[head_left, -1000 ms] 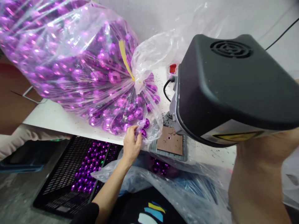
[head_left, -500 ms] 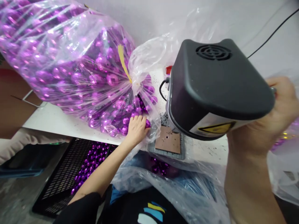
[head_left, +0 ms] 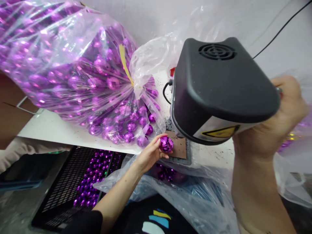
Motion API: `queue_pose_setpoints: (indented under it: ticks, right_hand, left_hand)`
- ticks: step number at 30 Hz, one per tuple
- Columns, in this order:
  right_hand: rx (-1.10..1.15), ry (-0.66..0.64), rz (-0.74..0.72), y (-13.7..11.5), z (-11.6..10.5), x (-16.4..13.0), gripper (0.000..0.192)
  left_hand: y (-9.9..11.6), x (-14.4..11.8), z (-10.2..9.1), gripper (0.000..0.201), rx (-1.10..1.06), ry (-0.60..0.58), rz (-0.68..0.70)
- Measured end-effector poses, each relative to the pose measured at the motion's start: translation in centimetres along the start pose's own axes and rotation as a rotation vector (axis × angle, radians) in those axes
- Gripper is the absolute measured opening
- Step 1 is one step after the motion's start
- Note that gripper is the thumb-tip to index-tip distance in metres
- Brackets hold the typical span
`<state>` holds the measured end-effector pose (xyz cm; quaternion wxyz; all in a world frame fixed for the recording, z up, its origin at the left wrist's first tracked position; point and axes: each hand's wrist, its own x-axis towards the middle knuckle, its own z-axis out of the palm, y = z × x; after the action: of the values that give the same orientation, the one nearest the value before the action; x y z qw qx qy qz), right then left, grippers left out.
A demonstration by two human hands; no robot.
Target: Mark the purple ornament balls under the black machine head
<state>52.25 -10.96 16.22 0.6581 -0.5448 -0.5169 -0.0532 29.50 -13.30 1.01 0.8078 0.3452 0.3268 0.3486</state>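
My left hand [head_left: 150,153] holds a shiny purple faceted ball [head_left: 166,144] between its fingers, just in front of the open mouth of a big clear plastic bag [head_left: 73,65] full of the same purple balls. The ball hangs beside the brown pad [head_left: 179,148] on the base of a black-hooded machine [head_left: 219,87]. My right hand [head_left: 280,120] is raised at the machine's right side and grips a handle there that is mostly hidden by the hood.
A black slotted crate [head_left: 65,185] with purple balls sits below the white table edge [head_left: 60,135]. A clear bag with some balls [head_left: 168,174] lies over my lap. A cable [head_left: 280,31] runs along the white wall. Another person's sleeve [head_left: 21,149] shows at left.
My left hand has pulled out of the bag's mouth with one purple ball and moved right toward the machine's pad. The right hand has stayed at the machine's side.
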Motion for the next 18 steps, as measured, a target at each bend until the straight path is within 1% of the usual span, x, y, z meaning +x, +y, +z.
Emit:
queue_pose_setpoints:
  ticks: [2,4,6,10,14,18]
  right_hand:
    - [-0.014,-0.014,0.005,-0.1,-0.1,0.0,0.037]
    - [-0.022,-0.018,0.008,-0.1,-0.1,0.0,0.036]
    - [-0.011,-0.008,0.004,-0.1,0.0,0.0,0.037]
    - [-0.008,0.002,-0.008,-0.1,0.0,0.0,0.036]
    - [-0.016,-0.014,0.0,-0.1,-0.1,-0.1,0.035]
    - [-0.003,-0.016,-0.006,-0.1,-0.1,-0.1,0.037]
  left_hand:
    - [-0.6,0.9,-0.2,0.055,0.068,0.052,0.035]
    - [-1.0,1.5,-0.4,0.057,0.189,0.111,0.087]
    - [-1.2,1.8,-0.5,0.055,0.347,0.155,0.169]
    - [-1.5,2.0,-0.6,0.048,0.71,0.204,0.356]
    - [-1.6,2.4,-0.3,0.045,1.014,0.217,0.489]
    - [-2.1,2.8,0.0,0.044,1.227,0.19,0.647]
